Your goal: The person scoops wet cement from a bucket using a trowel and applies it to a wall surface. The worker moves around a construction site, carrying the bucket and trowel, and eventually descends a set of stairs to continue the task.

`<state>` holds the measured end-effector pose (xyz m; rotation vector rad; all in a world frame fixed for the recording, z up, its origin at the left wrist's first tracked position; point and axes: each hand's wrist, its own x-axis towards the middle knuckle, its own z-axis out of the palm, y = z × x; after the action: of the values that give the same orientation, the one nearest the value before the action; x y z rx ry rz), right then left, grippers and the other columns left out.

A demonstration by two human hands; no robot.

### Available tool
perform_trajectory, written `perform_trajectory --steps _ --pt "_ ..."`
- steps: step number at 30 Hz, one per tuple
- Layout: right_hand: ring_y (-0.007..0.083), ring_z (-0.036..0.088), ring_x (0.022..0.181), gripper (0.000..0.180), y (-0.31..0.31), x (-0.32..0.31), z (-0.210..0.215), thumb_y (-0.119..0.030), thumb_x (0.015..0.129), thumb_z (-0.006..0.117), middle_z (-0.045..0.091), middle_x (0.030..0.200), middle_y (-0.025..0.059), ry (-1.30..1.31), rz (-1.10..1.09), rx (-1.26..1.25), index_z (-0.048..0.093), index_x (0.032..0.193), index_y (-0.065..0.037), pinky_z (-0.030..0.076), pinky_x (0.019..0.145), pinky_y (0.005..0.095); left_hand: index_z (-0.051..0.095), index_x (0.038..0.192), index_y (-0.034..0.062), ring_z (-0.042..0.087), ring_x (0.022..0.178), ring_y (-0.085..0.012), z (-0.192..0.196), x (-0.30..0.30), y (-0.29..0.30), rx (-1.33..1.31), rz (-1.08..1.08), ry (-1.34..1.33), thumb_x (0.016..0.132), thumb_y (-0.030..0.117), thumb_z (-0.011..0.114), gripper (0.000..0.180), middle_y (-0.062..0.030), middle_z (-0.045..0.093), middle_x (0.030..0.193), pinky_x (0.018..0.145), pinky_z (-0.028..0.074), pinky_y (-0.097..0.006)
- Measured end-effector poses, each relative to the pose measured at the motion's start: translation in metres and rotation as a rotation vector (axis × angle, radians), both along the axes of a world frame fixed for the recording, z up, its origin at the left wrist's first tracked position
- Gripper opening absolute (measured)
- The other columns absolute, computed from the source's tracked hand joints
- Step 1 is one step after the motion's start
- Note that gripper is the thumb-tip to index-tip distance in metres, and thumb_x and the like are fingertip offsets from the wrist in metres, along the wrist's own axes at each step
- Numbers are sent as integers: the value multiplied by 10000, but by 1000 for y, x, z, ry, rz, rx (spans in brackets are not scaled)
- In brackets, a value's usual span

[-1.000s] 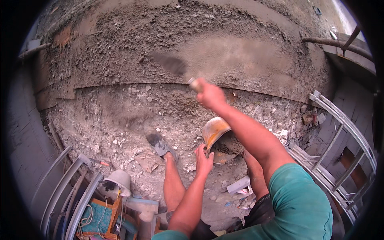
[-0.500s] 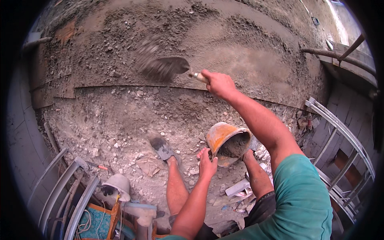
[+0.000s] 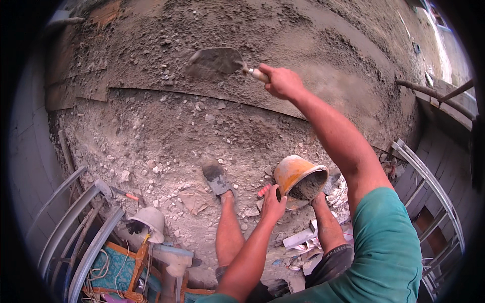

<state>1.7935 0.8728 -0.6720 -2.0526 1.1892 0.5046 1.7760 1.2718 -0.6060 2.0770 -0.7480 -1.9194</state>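
My right hand point(image 3: 283, 82) is closed round the wooden handle of a trowel point(image 3: 216, 61), held out to the left in front of the rough, mortar-covered surface point(image 3: 323, 70). The blade is broad, dark and smeared with grey. Lower down, my left hand point(image 3: 273, 204) grips the edge of an orange, mortar-stained bucket point(image 3: 292, 170). The bucket is tilted with its mouth toward the right, and wet grey mortar point(image 3: 307, 188) lies inside. It stands between my legs, close to my right foot.
Rubble and loose stones point(image 3: 151, 136) cover the ground. A metal frame point(image 3: 434, 187) leans at the right, with more metal bars point(image 3: 68, 227) at the left. A white hard hat point(image 3: 150, 221), a hammer point(image 3: 126, 194) and a blue-upholstered chair point(image 3: 113, 267) are at lower left.
Blurred mortar was flying off the trowel's left side before; now none is in the air. The trowel is higher in the picture and less blurred. My left hand still holds the bucket.
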Motion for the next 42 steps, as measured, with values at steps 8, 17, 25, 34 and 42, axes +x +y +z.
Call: perform_trajectory --steps 8,17,25,34,42 --pt "410 648 942 365 0 55 -29 -205 837 612 679 1004 204 -72 -602 -218 514 1185 -155 510 801 504 428 1374 56 400 1349 -372 15 17 -11 133 72 118 852 239 667 602 -275 347 1476 1101 342 -426" --pt "344 669 896 279 72 143 -6 -217 853 594 688 961 119 -43 -53 -36 528 1124 -212 526 751 479 428 1373 84 449 1287 -397 16 41 -22 115 154 156 856 262 662 594 -267 420 1399 1056 386 -441" --pt "363 661 955 408 -15 198 -27 -165 832 620 684 1035 170 -123 -391 -171 536 1230 -137 517 826 469 427 1373 89 504 1234 -353 20 62 -17 99 163 153 864 266 649 583 -239 506 1312 1021 423 -425" --pt "359 669 879 386 71 241 -2 -172 827 621 689 937 141 -51 173 -63 535 1201 -215 530 759 483 458 1342 82 516 1212 -368 31 84 -48 -28 219 169 863 247 655 544 -214 530 1296 1016 427 -437" --pt "328 671 963 349 -2 332 -32 -174 862 599 682 1062 160 -23 -192 -151 547 1201 -109 536 813 443 473 1316 78 513 1200 -382 38 94 -42 -110 343 159 857 228 655 516 -214 529 1296 1016 421 -457"
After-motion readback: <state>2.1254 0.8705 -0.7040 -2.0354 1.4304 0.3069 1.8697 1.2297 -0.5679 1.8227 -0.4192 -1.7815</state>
